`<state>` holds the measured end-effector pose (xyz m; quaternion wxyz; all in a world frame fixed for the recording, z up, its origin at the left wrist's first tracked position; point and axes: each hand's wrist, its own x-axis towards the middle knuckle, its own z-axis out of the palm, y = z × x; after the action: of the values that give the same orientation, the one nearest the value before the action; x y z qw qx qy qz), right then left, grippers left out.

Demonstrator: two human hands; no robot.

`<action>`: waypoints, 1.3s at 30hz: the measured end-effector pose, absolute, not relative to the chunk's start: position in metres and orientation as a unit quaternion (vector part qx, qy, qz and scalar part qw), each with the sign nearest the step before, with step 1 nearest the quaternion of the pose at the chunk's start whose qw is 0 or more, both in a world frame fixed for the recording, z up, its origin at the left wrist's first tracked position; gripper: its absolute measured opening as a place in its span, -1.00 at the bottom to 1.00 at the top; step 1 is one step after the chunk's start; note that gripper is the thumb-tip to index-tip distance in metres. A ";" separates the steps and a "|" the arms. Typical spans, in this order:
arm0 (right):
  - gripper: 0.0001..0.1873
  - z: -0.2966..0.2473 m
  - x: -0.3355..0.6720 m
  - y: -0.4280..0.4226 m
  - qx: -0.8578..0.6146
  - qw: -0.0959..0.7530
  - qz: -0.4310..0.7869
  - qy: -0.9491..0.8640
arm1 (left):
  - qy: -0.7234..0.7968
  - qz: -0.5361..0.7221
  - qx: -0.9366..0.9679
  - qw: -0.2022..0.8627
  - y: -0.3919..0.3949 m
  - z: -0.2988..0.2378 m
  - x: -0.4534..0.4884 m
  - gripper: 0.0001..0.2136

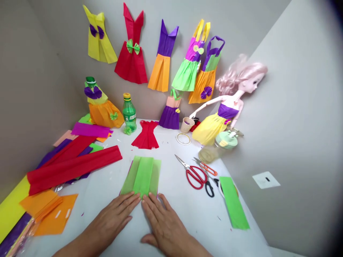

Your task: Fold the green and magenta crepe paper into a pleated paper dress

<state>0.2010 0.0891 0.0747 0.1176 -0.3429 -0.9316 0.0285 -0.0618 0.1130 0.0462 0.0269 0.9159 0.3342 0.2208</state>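
Note:
A folded piece of green crepe paper (143, 175) lies flat on the white table, with a lighter strip down its middle and a thin purple edge showing at its sides. My left hand (116, 214) lies flat with its fingertips on the paper's near left edge. On the near right edge rest the fingertips of my right hand (163, 221), its thumb held apart. Both hands have their fingers stretched out and grip nothing. Just beyond the green paper lies a small red paper dress (146, 135).
Red-handled scissors (197, 176), black-handled scissors (209, 187) and a green strip (234, 203) lie right. Coloured crepe paper (75, 167) is piled left. A green bottle (129, 112), paper cup (187, 124), doll (225, 110) and lidded jar (218, 148) stand behind. Paper dresses (131, 46) hang on the wall.

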 end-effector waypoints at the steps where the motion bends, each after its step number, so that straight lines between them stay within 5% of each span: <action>1: -0.13 0.075 0.203 0.089 -0.345 0.115 0.039 -0.931 | 0.334 0.224 0.915 0.027 0.113 0.049 -0.062 -0.49; 13: -0.27 0.086 0.213 0.090 -0.369 0.085 0.118 -0.918 | 0.353 0.218 0.909 -0.036 0.101 0.051 -0.073 -0.46; 20: -0.62 0.083 0.230 0.093 -0.457 0.223 0.024 -0.861 | 0.353 0.213 0.910 -0.041 0.106 0.057 -0.072 -0.51; 26: -0.85 0.084 0.219 0.093 -0.451 0.274 0.065 -0.847 | 0.361 0.210 0.908 -0.041 0.106 0.061 -0.063 -0.58; 33: -0.88 0.097 0.222 0.120 -0.488 0.265 0.128 -0.822 | 0.359 0.216 0.908 0.018 0.108 0.063 -0.061 -0.61; 39: -0.65 0.124 0.221 0.197 -0.559 0.212 0.281 -0.751 | 0.346 0.257 0.894 0.124 0.117 0.069 -0.052 -0.73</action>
<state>0.2214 0.1973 0.1245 0.2122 -0.5585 -0.7509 0.2812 -0.0525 0.1173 0.0686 0.1242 0.8938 0.3460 0.2570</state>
